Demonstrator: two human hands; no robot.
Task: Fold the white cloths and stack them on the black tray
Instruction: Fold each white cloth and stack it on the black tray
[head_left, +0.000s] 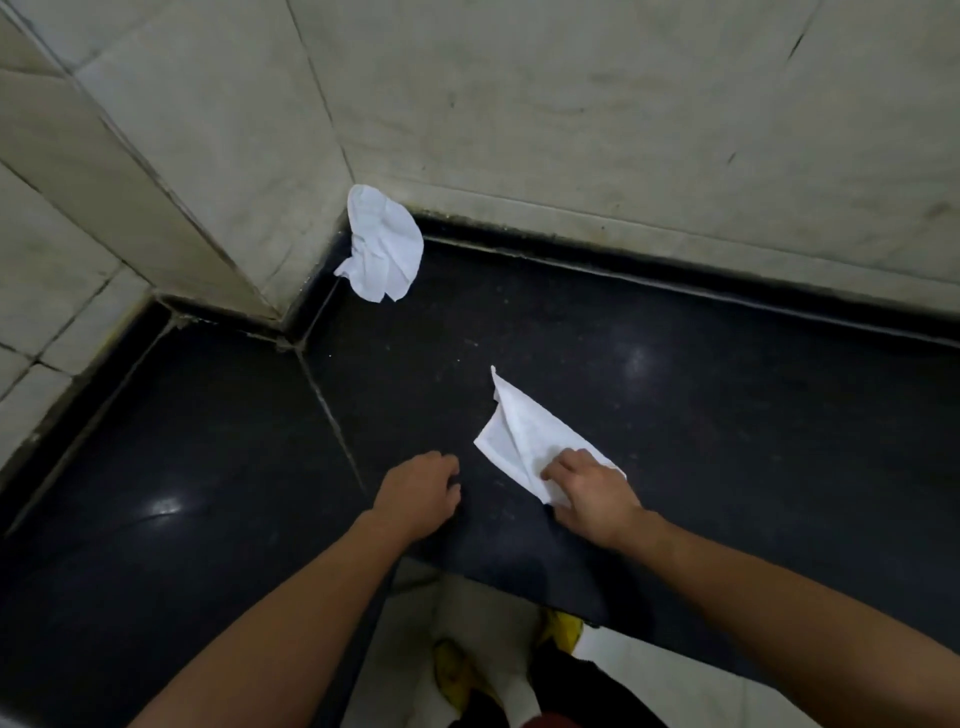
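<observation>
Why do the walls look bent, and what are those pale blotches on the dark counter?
In the head view, the wide-angle lens bows the straight tile joints of the wall toward the edges. The blotches are soft glare from overhead light on the glossy black counter. The scene is dim and slightly soft; the crumpled white cloth and the cloth under the right hand look brightest.

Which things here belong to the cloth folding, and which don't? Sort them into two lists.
Part of the job:
- partly folded white cloth, under the right hand
- crumpled white cloth in the corner by the wall
- left hand, not touching any cloth

Just there:
- black counter
- tiled wall
- yellow shoes below

No tray shows.
</observation>
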